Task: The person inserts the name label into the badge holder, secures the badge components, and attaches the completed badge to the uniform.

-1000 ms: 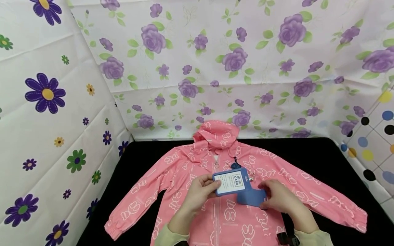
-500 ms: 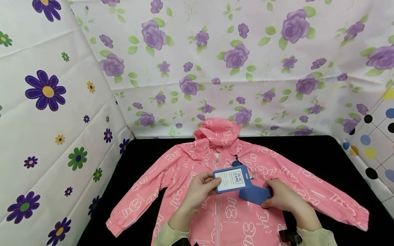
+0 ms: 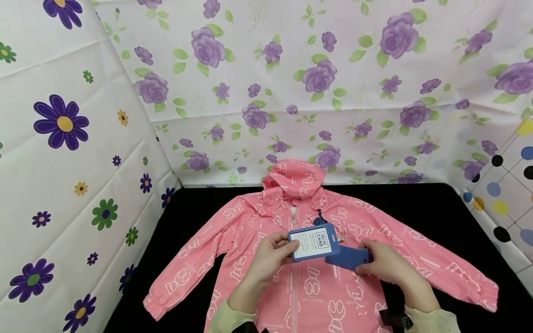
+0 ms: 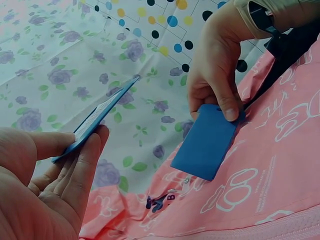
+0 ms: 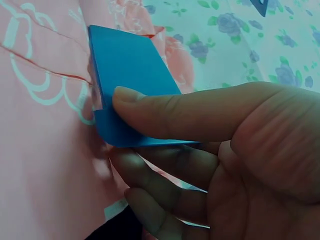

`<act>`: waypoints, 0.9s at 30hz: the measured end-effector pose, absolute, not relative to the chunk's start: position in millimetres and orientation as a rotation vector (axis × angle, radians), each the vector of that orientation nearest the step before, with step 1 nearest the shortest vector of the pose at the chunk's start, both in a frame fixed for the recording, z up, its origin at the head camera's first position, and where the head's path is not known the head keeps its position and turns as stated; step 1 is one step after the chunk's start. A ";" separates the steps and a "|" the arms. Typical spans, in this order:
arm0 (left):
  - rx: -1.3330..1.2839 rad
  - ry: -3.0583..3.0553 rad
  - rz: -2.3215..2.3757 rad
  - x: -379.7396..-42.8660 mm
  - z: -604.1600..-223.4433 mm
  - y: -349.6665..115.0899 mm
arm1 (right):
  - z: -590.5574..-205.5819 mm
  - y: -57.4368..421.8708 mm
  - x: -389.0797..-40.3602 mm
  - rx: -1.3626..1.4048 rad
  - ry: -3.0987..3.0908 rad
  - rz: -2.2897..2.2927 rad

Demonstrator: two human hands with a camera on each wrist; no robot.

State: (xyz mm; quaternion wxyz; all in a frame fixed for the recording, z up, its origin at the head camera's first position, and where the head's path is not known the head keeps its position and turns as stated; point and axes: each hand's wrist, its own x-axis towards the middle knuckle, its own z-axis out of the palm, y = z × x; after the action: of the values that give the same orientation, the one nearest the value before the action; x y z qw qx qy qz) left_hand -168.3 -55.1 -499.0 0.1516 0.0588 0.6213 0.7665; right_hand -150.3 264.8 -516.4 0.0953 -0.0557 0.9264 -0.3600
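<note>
In the head view my left hand pinches a blue ID card holder by its left end, thumb on the white printed face. My right hand pinches a plain blue flat cover piece at its right end. From the left wrist view the holder stands nearly edge-on, apart from the cover piece. The right wrist view has my thumb on top of the cover piece and fingers beneath it. Behind both lies a pink hooded jacket.
The jacket lies spread on a black tabletop. A small dark blue item and a metal clip sit on its chest. Floral sheets form the back and left walls; a dotted sheet hangs at right.
The cover piece in my right hand has shifted slightly right and up and turned closer in line with the holder. My left hand keeps its grip on the holder. The head view shifted slightly early on.
</note>
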 end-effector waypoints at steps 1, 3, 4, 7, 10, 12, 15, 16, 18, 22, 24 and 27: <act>0.168 1.785 2.200 -168.3 -499.1 -55.1 | -516.0 265.2 -150.1 -0.167 2.732 -1.093; 0.170 1.787 2.197 -168.3 -499.3 -55.1 | -515.5 265.9 -149.3 -0.173 2.706 -1.140; 0.170 1.787 2.196 -168.3 -499.3 -55.2 | -515.4 266.3 -149.2 -0.177 2.706 -1.149; 0.177 1.788 2.190 -168.4 -499.6 -55.5 | -513.4 266.6 -149.0 -0.187 2.705 -1.165; 0.184 1.787 2.187 -168.4 -499.6 -55.7 | -510.0 266.4 -148.9 -0.202 2.738 -1.140; 0.186 1.786 2.189 -168.4 -499.8 -55.5 | -508.3 266.2 -149.0 -0.210 2.754 -1.133; 0.184 1.783 2.195 -168.1 -499.4 -55.2 | -506.2 265.5 -148.8 -0.191 2.756 -1.147; 0.183 1.783 2.196 -168.0 -499.2 -55.1 | -505.9 265.6 -148.8 -0.190 2.757 -1.153; 0.181 1.779 2.200 -167.8 -498.8 -54.8 | -505.3 265.8 -148.7 -0.183 2.754 -1.172; 0.173 1.774 2.199 -167.8 -498.2 -54.8 | -503.2 266.4 -147.9 -0.171 2.760 -1.196; 0.169 1.773 2.199 -167.7 -498.0 -54.9 | -501.7 266.4 -147.5 -0.162 2.771 -1.192; 0.159 1.772 2.201 -167.8 -497.7 -55.5 | -499.8 265.7 -146.9 -0.143 2.789 -1.180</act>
State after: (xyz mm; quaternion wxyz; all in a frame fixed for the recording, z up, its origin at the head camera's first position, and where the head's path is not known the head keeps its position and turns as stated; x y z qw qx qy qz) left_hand -167.8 -55.5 -497.7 0.1548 0.0556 0.6186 0.7683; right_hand -146.9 265.7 -499.8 0.0547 -0.0470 0.9185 -0.3887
